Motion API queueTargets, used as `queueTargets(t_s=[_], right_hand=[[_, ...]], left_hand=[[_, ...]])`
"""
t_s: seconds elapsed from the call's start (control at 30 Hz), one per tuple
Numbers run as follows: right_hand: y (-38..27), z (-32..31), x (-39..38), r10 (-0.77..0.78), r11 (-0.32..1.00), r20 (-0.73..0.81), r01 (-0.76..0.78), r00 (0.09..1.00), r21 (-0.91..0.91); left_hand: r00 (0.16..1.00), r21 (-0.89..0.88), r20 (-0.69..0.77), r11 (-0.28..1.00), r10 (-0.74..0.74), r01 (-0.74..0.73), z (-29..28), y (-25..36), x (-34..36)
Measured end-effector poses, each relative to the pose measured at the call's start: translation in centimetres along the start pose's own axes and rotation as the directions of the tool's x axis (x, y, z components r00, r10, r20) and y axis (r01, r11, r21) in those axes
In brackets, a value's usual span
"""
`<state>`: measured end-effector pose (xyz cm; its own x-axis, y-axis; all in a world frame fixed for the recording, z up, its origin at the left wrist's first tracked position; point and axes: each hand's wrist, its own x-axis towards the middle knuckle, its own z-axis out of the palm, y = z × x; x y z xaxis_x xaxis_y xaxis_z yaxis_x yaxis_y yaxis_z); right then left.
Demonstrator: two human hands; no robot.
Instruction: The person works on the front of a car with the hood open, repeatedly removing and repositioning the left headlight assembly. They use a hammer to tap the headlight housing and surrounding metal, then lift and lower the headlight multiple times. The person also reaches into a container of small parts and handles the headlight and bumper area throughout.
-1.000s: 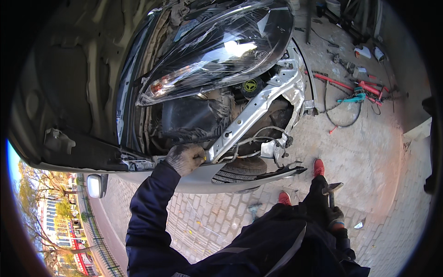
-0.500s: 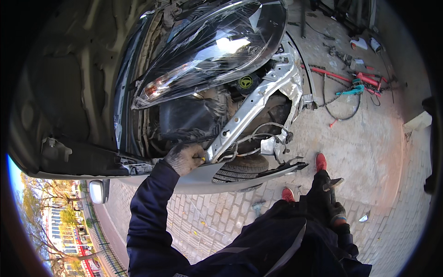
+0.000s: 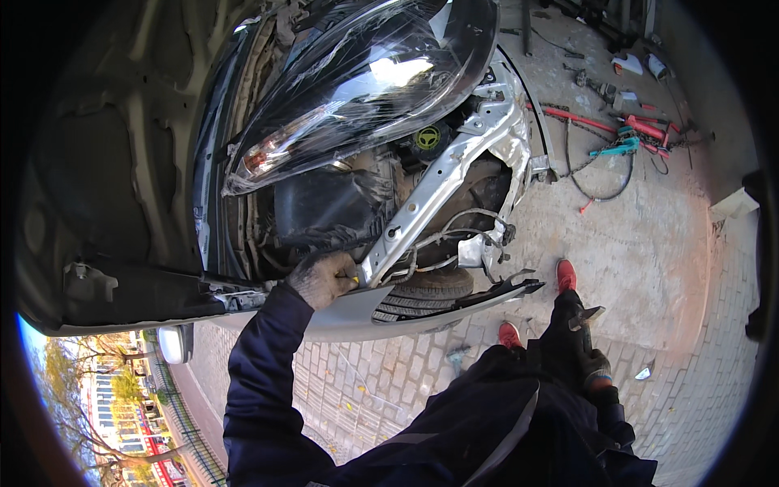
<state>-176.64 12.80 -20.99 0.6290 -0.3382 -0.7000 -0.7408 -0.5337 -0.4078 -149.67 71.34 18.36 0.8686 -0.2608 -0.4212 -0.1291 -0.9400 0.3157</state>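
My left hand (image 3: 322, 279), in a grey work glove, is closed at the upper edge of the silver fender (image 3: 341, 312). A small yellow spot shows at its fingertips; what they hold, if anything, is hidden. Right beside it ends a bare metal rail (image 3: 422, 199) of the car's front frame. Low at my right side, my gloved right hand (image 3: 596, 365) is wrapped around the handle of a hammer (image 3: 586, 317), its head pointing up. Over the engine bay lies a headlight (image 3: 365, 97) wrapped in clear film.
The raised hood (image 3: 89, 162) fills the left. Below the rail are loose wiring (image 3: 466, 223) and a tire (image 3: 426, 288). A red tool with chains (image 3: 645, 130) and a teal clamp (image 3: 621, 147) lie on the concrete at the right. Paving blocks (image 3: 365, 373) cover the ground near my feet.
The view has shifted slightly, with the hood's lower edge appearing lower at the left. Both hands keep nearly the same place and grip.
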Motion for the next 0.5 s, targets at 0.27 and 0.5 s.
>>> queueTargets(t_s=[0.27,0.5], right_hand=[[-2.2,-2.0,-1.6,-0.172,0.979,-0.125,0.183,0.977,0.085],[-13.2,-8.2,-5.8,-0.501,0.848,-0.223,0.526,0.836,0.063]], left_hand=[[0.996,-0.105,0.027,0.990,-0.088,0.091,-0.3,-0.6,0.2],[0.999,-0.222,-0.001,0.974,-0.042,0.040,0.0,-2.5,0.4]])
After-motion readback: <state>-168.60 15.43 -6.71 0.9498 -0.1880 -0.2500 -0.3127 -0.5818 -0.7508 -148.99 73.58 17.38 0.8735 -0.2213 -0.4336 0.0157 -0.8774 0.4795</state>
